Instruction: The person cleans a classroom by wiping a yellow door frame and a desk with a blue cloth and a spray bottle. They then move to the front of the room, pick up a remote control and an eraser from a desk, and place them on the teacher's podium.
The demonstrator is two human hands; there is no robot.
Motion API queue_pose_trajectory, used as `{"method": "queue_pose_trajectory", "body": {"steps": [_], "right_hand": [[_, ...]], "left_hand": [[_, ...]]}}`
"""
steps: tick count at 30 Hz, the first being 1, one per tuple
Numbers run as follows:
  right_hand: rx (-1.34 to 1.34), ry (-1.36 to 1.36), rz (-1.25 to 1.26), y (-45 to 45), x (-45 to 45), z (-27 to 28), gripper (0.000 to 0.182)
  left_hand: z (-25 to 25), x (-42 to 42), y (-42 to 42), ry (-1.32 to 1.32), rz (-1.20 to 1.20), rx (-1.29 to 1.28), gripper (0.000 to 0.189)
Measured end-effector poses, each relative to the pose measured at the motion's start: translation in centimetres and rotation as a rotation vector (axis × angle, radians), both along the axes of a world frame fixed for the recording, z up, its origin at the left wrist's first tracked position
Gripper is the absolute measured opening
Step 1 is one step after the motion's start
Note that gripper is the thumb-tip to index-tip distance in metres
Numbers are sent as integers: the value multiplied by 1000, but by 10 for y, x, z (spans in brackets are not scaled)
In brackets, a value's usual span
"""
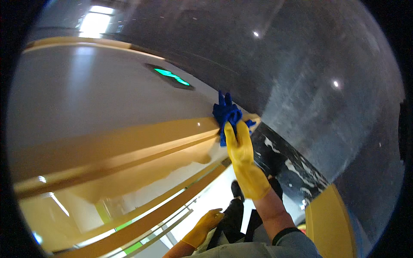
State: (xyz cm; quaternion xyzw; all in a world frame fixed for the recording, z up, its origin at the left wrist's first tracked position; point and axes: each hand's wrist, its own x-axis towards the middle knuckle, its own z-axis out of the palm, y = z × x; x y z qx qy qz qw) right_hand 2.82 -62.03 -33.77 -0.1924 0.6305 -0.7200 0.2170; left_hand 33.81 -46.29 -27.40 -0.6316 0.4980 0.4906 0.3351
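My right hand (242,158), in a yellow rubber glove, reaches up and forward and is shut on a bunched blue cloth (226,113). The cloth lies against the end of a light wooden trim (180,130), where it meets a dark wall panel. My left hand (208,222), also in a yellow rubber glove, hangs low near my dark trousers. Nothing shows in it, and its fingers are partly hidden by their angle.
A green lit sign (172,76) is on the grey wall. Black marble with white veins (290,158) borders the dark panel (300,74). A yellow panel (327,222) stands at lower right. Rails (161,235) run at lower left, and my feet are on a pale floor.
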Motion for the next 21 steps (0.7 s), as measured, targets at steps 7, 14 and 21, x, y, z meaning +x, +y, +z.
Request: {"method": "queue_pose_trajectory", "body": {"steps": [7, 14, 21], "right_hand": [[-485, 399, 146, -3, -13, 300, 53], [-803, 881, -182, -45, 0, 475, 60], [-305, 450, -57, 1, 29, 292, 47]], "left_hand": [[3, 27, -2, 276, -188, -234, 59], [68, 4, -17, 426, -202, -324, 59], [75, 55, -12, 374, -228, -315, 59]]}}
